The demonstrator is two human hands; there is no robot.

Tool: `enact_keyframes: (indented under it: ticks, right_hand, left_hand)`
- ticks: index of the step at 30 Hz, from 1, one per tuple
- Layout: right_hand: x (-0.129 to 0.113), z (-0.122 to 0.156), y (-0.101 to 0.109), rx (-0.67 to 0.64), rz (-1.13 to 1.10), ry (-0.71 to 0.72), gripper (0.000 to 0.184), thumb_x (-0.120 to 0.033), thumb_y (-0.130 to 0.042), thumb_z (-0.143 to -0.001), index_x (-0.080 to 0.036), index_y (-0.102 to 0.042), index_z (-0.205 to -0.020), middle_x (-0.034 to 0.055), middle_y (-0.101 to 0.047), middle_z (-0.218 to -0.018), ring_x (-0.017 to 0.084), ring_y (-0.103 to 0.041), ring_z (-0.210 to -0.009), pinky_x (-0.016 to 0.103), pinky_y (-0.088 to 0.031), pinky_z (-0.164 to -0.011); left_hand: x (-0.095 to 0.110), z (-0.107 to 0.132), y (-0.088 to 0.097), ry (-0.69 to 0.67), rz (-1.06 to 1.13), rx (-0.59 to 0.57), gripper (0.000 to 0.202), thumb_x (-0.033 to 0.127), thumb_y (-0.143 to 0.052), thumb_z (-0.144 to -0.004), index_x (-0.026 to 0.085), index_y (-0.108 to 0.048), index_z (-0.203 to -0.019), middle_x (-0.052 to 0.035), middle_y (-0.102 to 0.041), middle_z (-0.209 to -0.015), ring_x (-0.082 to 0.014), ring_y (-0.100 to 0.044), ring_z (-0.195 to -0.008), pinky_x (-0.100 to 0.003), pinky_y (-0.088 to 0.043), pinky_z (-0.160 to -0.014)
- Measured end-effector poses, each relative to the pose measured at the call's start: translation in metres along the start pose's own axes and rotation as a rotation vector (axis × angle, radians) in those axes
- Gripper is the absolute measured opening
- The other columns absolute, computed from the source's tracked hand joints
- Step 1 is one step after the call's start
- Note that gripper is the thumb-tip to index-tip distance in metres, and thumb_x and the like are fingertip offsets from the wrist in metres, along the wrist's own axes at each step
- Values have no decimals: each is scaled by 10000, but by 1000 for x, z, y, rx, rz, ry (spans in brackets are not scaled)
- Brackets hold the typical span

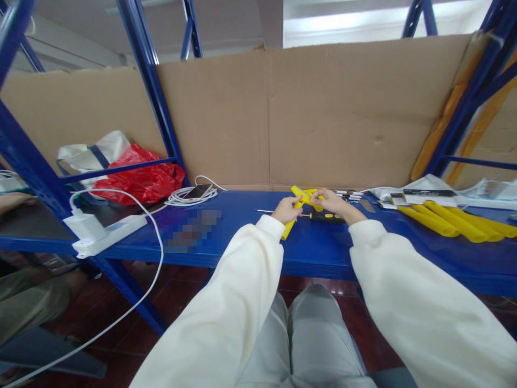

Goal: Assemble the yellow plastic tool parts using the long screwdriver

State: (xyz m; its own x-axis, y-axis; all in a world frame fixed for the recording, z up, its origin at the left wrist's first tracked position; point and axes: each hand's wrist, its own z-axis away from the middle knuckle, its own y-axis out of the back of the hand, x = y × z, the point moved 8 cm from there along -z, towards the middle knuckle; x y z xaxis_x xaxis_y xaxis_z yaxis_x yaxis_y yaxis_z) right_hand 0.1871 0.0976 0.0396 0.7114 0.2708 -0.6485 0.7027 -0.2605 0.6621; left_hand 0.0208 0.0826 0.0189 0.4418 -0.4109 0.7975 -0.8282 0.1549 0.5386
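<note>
Both my hands meet over the blue shelf [242, 237], each gripping a yellow plastic piece [301, 196]. My left hand [286, 209] is closed around the lower bar of it, which sticks down toward the shelf edge. My right hand [329, 200] pinches the upper crossed part. Just behind my hands lies a screwdriver [319, 216] with a black and yellow handle and a thin metal shaft. Both my arms wear white sleeves.
Several long yellow bars [452, 218] lie at the right beside plastic-wrapped packages [420, 191]. A phone with a coiled white cable [194, 193], a red bag [139, 178] and a white power strip [105, 231] are at the left. Cardboard [323, 113] backs the shelf. Another person's hand [14, 200] rests far left.
</note>
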Motion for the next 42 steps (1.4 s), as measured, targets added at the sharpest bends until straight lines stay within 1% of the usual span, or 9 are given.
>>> enact_keyframes:
  ticks: [6, 12, 15, 19, 23, 29, 33, 39, 42]
  right_hand:
    - [1, 2, 1, 23, -15, -26, 145, -132, -709, -782, -200, -669, -660, 45, -748, -819, 204, -700, -852, 301, -552, -844]
    - [-1, 3, 2, -2, -63, -33, 172, -121, -718, -773, -203, -652, -637, 38, -733, -764, 203, -707, -831, 313, -558, -868]
    - [0, 4, 2, -3, -94, -56, 170, -128, -729, -768, -207, -649, -640, 32, -718, -743, 202, -701, -814, 306, -560, -846]
    - [5, 5, 1, 16, -170, -102, 146, -137, -747, -777, -201, -648, -691, 20, -700, -743, 167, -660, -761, 273, -544, -787]
    - [11, 7, -1, 57, -294, -163, 183, -112, -757, -787, -207, -604, -756, -5, -676, -761, 126, -613, -706, 226, -506, -710]
    - [14, 8, 0, 53, -351, -195, 236, -109, -774, -815, -219, -568, -775, -19, -667, -783, 114, -608, -702, 224, -509, -730]
    - [19, 7, 3, 46, -364, -207, 233, -146, -829, -761, -216, -608, -776, -5, -695, -785, 135, -618, -704, 247, -516, -715]
    - [20, 9, 4, -15, -323, -203, 164, -295, -807, -827, -191, -716, -738, 54, -758, -800, 189, -680, -801, 270, -533, -766]
    - [20, 10, 4, -22, -296, -192, 145, -288, -792, -837, -189, -744, -742, 52, -772, -809, 186, -685, -801, 266, -534, -773]
  left_hand:
    - [-1, -1, -3, -13, 77, -14, 659, 22, -735, -839, 103, -690, -1492, -144, -792, -1286, -152, -757, -732, -266, -652, -685]
    - [1, 1, -5, -26, 100, -35, 668, 11, -708, -850, 94, -667, -1511, -153, -777, -1289, -148, -752, -735, -282, -660, -700]
    - [3, 2, -4, -29, 91, -35, 672, 7, -708, -851, 116, -672, -1512, -160, -745, -1367, -145, -753, -743, -297, -667, -723]
    - [8, 5, -4, -37, 92, -49, 659, 2, -698, -870, 125, -670, -1517, -165, -716, -1418, -134, -747, -758, -301, -672, -740]
    - [13, 9, -3, -32, 102, -40, 619, -13, -685, -894, 86, -670, -1505, -176, -695, -1443, -94, -709, -705, -259, -653, -689]
    - [13, 8, -4, -38, 146, -46, 613, -13, -708, -891, 104, -686, -1492, -185, -677, -1466, -96, -714, -711, -262, -651, -682]
    - [6, 3, -6, -51, 179, -55, 627, 27, -760, -870, 143, -702, -1484, -166, -700, -1429, -123, -745, -759, -273, -658, -696]
    - [1, -1, -2, -56, 161, 12, 654, 20, -723, -871, 117, -669, -1516, -162, -708, -1374, -123, -744, -725, -272, -649, -682]
    - [3, -2, 1, -69, 85, 29, 642, 26, -685, -894, 103, -653, -1530, -168, -707, -1397, -152, -768, -799, -290, -659, -768]
